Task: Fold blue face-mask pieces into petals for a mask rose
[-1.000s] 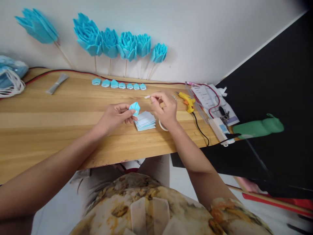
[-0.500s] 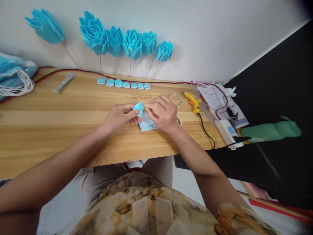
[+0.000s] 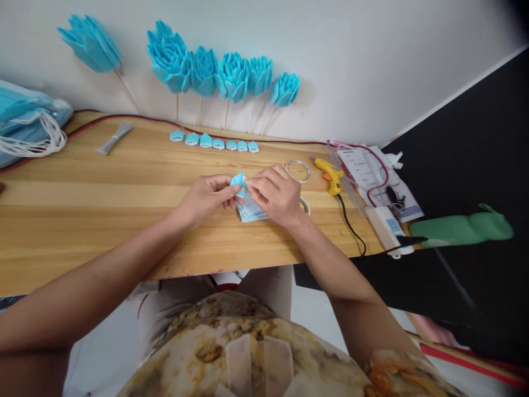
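Note:
A small folded light-blue piece of fabric [image 3: 238, 181] with a pointed top is pinched between the thumb and fingers of my left hand [image 3: 206, 197]. My right hand [image 3: 278, 193] is closed, its thumb and fingertips pressed together at the piece's right edge. Whatever lies between those fingertips is too small to make out. Beneath both hands is a stack of pale blue sheets [image 3: 251, 211], partly covered by my right hand. A tape roll [image 3: 306, 206] shows in part beside my right wrist.
Several small folded blue pieces [image 3: 205, 140] line the table's back. Blue flowers on sticks [image 3: 232, 77] lean against the wall. To the right are another tape roll [image 3: 298, 171], a yellow glue gun [image 3: 329, 173], a power strip [image 3: 386, 229] and a green bottle [image 3: 458, 229]. A bag of blue material [image 3: 31, 121] lies left.
My right fingertips have come in against the right edge of the folded blue piece, which my left hand still holds. The view has shifted slightly, moving the background a little rightward.

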Demonstrator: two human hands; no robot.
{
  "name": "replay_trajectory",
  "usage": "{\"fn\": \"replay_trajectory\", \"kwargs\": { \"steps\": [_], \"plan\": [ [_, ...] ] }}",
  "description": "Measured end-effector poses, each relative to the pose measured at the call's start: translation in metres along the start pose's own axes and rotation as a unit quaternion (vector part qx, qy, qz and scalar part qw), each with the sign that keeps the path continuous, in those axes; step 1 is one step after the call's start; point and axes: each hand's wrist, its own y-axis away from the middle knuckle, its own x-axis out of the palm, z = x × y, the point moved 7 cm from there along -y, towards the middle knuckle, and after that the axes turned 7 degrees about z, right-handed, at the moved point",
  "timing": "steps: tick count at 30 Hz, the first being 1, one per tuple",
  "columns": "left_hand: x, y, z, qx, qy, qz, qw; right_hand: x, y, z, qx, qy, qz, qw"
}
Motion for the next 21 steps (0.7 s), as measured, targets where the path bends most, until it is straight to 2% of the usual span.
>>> {"fn": "replay_trajectory", "kwargs": {
  "steps": [8, 13, 16, 18, 21],
  "plan": [
    [-0.003, -0.002, 0.007, -0.001, 0.033, -0.017, 0.999, 0.000, 0.001, 0.004, -0.034, 0.013, -0.005, 0.999],
    [-0.004, -0.003, 0.014, -0.016, 0.066, -0.020, 0.997, 0.002, 0.000, 0.003, -0.016, -0.024, 0.035, 0.999],
    [-0.005, -0.004, 0.015, -0.028, 0.079, -0.028, 0.996, -0.002, -0.002, 0.004, -0.016, -0.062, 0.032, 0.997],
    [-0.007, -0.004, 0.015, -0.030, 0.080, -0.033, 0.996, -0.005, -0.003, 0.001, 0.008, -0.105, 0.017, 0.994],
    [-0.009, -0.004, 0.014, -0.025, 0.064, -0.042, 0.997, -0.004, -0.003, -0.013, 0.106, -0.179, 0.008, 0.978]
  ]
}}
